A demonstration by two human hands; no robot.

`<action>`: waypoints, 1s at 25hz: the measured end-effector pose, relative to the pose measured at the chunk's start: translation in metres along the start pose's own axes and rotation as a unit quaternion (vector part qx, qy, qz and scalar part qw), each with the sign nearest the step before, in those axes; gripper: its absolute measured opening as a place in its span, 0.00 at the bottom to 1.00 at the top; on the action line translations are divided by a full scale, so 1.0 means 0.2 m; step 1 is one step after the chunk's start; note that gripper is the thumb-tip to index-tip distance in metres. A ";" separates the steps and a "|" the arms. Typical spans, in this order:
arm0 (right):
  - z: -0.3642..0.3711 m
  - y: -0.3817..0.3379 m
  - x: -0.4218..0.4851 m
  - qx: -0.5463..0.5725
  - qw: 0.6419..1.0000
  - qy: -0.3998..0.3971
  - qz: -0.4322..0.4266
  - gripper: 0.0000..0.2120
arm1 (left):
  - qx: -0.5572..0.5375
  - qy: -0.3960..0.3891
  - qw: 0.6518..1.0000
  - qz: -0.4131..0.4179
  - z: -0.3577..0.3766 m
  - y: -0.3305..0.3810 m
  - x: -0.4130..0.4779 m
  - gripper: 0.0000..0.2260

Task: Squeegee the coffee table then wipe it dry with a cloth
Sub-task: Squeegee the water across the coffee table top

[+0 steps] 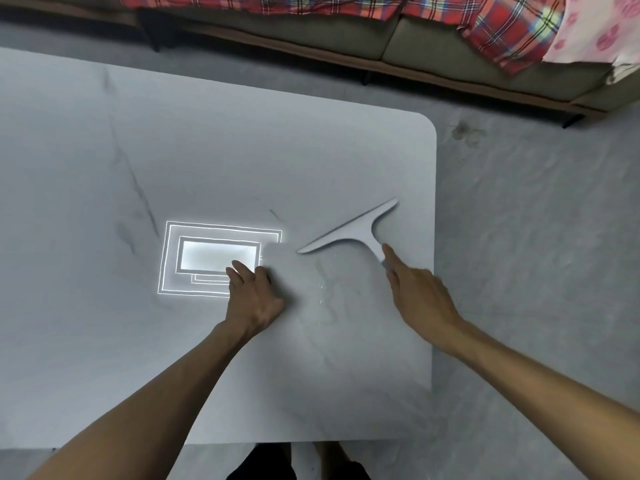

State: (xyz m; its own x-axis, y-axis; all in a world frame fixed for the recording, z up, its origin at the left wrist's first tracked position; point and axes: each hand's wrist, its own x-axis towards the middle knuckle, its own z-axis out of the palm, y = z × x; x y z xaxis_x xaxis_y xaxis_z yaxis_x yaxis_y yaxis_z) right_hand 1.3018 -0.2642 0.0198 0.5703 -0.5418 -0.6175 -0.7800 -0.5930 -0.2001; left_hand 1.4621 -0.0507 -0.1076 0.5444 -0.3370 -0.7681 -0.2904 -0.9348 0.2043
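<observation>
Head view. Pale marbled counter (242, 150) fills most of the frame, rounded corner at far right.

Squeegee (353, 230) sits on the counter's right part, near the right edge. Blade (332, 239) lies flat on the surface, running diagonally from near-left to far-right.

Right hand (420, 292) grips the handle (379, 249) from the near side. Its fingers (391, 258) are wrapped round the lower end, index laid straight along the stem toward the blade. Most of the handle is hidden under the hand.

Left hand (254, 296) is just left of the squeegee, apart from it, knuckles up. Fingers (239, 268) bent, tips on the counter. I cannot tell whether they pinch anything pale beneath them.

Small droplets (323, 289) on the counter between the two hands.

Bright lamp reflection (207, 254) on the surface, partly covered by the left hand.

Grey floor (536, 237) to the right. Sofa (433, 43) along the far side, plaid blanket (502, 26) draped on it.
</observation>
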 end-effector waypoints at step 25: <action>-0.01 -0.03 -0.30 0.261 0.947 0.018 0.187 0.22 | -0.140 0.147 0.973 0.108 0.09 -0.21 -0.38 0.07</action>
State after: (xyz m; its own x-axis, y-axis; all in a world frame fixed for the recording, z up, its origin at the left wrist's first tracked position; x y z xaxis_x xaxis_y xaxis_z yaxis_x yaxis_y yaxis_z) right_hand 1.2719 -0.2290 0.0588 0.2309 -0.6806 -0.6953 -0.9447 0.0144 -0.3278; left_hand 1.4194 0.0163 -0.0692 0.7085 -0.5072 -0.4907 -0.2186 -0.8188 0.5308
